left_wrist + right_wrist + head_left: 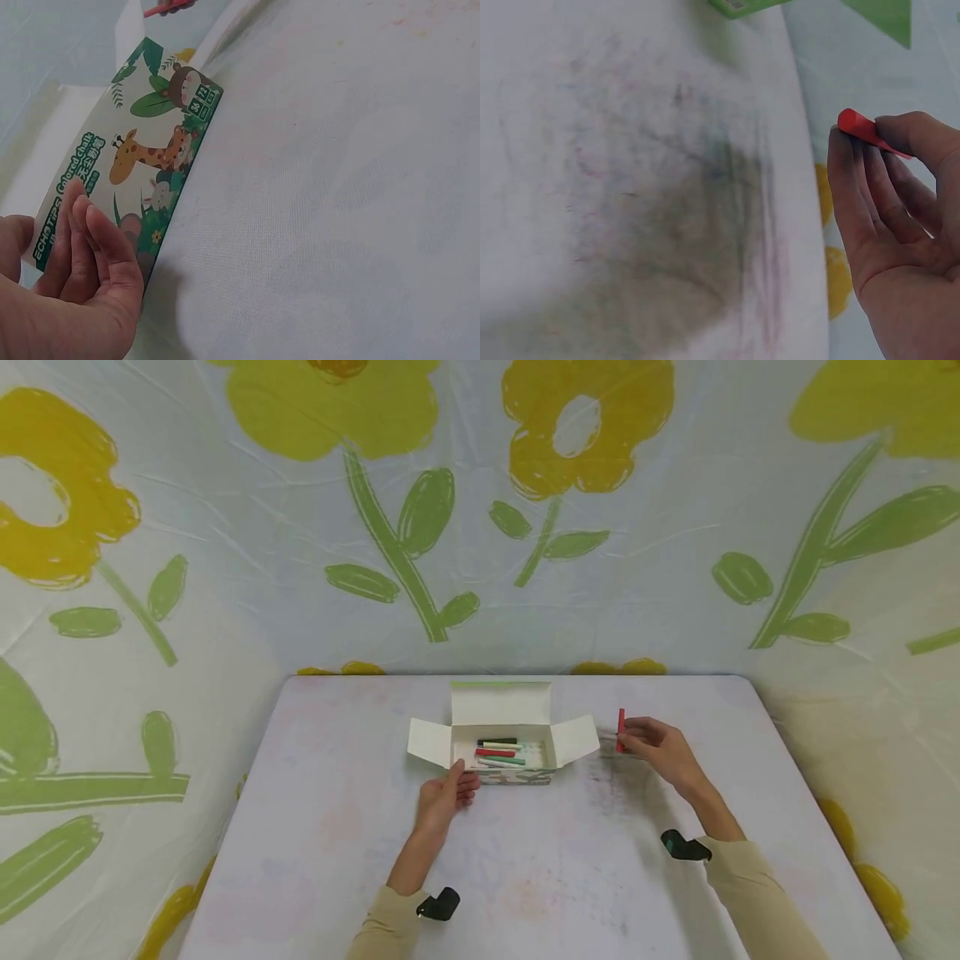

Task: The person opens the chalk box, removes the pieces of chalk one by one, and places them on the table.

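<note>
From the head view I see the left hand holding the open box at its near left corner, thumb at the rim. The box's white flaps are folded out to both sides and at the back. Inside I make out loose sticks: black, red, green and some pale ones. To the right of the box, I see the right hand pinching a red stick upright above the pale tabletop, which carries dark smudges. Behind it I have a flower-print cloth.
</note>
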### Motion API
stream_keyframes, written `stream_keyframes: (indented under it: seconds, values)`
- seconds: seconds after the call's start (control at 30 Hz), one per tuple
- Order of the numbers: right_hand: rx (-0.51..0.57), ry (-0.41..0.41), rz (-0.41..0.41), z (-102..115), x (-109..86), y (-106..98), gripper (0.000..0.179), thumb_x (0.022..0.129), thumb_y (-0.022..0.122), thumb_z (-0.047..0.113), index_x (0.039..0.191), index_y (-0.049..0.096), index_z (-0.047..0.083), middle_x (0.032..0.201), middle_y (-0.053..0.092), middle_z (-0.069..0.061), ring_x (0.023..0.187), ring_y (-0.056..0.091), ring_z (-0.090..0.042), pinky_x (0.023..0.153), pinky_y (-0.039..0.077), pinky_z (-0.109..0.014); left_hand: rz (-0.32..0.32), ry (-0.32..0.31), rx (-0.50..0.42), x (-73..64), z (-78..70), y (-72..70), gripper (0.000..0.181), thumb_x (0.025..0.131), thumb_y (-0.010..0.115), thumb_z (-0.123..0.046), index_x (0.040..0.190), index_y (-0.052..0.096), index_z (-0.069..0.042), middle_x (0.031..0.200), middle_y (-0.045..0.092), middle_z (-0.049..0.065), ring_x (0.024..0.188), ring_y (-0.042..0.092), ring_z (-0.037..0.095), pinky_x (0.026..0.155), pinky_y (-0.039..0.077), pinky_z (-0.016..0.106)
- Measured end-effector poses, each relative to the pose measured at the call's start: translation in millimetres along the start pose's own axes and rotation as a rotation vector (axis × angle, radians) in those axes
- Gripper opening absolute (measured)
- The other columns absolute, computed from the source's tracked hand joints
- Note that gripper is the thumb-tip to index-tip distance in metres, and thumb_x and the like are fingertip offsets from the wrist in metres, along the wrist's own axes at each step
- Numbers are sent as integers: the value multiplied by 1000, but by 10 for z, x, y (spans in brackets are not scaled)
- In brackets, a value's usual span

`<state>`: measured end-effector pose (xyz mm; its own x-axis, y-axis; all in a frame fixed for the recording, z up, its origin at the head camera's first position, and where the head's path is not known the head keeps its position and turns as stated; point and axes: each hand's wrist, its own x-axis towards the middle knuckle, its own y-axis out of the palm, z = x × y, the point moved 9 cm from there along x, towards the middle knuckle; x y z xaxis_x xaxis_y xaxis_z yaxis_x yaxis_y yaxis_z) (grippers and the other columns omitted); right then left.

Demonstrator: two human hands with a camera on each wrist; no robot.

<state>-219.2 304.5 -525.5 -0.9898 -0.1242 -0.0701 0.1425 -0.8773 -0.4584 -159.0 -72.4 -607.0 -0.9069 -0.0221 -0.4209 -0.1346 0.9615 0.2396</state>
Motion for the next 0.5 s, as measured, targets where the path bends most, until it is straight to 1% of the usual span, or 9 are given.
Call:
stream_keyframes:
  seconds: [0.1,0.27,0.37,0.5]
  values:
    - [-5,11,10,-94,-14,46,46,102,68,24,134,58,-7,120,69,-25,94,68,0,82,52,-16,-18,-4,9,-2,7,-11,59,104,62,-43,114,69,14,98,75,16,75,63,11,71,54,24]
    - [-30,39,14,-248,-12,143,46,101,70,20,134,59,-9,119,69,-26,93,65,1,80,51,-15,-36,1,12,17,23,-19,59,102,63,-45,112,70,13,95,75,14,75,63,11,68,54,22]
    - [-56,56,-1,-334,3,202,44,99,72,19,130,61,-9,116,71,-24,91,64,2,79,50,-14,-36,7,14,22,26,-18,59,102,64,-45,110,71,13,93,75,12,75,63,11,68,54,22]
    - [-103,78,-39,-386,29,258,39,97,75,18,123,65,-10,110,73,-23,87,65,-1,75,50,-14,-34,5,25,26,34,-15,59,101,64,-46,109,72,11,92,74,10,76,63,12,69,55,23]
